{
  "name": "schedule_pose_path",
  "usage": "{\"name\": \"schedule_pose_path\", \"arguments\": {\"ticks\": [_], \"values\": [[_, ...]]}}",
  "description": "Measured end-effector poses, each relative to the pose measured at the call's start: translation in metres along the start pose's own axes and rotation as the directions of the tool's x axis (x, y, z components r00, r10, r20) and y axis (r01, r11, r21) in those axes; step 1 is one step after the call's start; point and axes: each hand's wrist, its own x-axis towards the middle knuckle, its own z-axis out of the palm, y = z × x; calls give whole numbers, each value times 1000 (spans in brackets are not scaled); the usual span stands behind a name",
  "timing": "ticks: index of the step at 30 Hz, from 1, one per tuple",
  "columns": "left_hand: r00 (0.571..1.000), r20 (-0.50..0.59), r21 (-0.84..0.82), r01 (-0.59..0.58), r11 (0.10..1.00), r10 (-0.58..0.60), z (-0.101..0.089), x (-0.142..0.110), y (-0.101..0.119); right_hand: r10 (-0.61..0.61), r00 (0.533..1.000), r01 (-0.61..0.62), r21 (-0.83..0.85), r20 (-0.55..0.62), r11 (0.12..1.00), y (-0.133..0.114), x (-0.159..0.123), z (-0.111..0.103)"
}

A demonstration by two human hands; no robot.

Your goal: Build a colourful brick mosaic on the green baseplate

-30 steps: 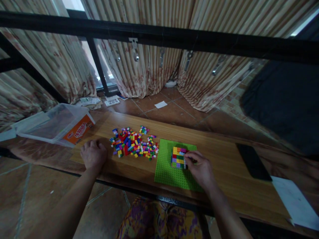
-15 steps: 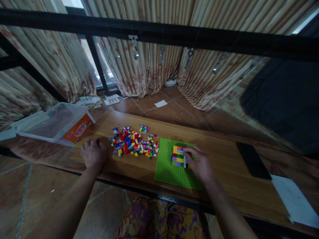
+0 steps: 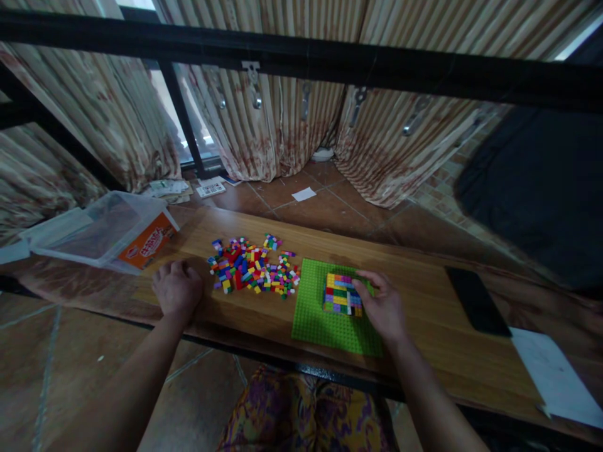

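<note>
A block of multicoloured toy building bricks (image 3: 340, 294) stands on the green studded baseplate (image 3: 311, 326). At its right side is my right hand (image 3: 384, 309), thumb and forefinger apart, with nothing visible between them. The thumb tip is close to the block's right edge; whether it touches I cannot tell. My left hand (image 3: 176, 290) rests on the wooden table left of the loose bricks (image 3: 254, 267), its fingers curled in a loose fist. Nothing shows in that hand, and its palm is hidden.
A clear plastic box (image 3: 108, 226) with an orange label stands at the table's left end. Toward the right lie a black phone-like slab (image 3: 477, 300) and a white paper sheet (image 3: 556, 373). Curtains (image 3: 282, 132) hang beyond the table (image 3: 419, 289).
My right hand has drawn back slightly to the right from the brick block, and its thumb and forefinger have parted. My left hand stays in the same place.
</note>
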Motion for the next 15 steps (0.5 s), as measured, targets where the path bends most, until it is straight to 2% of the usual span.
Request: {"name": "schedule_pose_path", "arguments": {"ticks": [8,15], "values": [[1000,6,20,6,1000,-6,2,0,-1,67,992,-67,1,105,998,3,10,25],[1000,6,-14,16,1000,-16,1,0,-1,222,957,-261,217,186,941,6,10,31]]}}
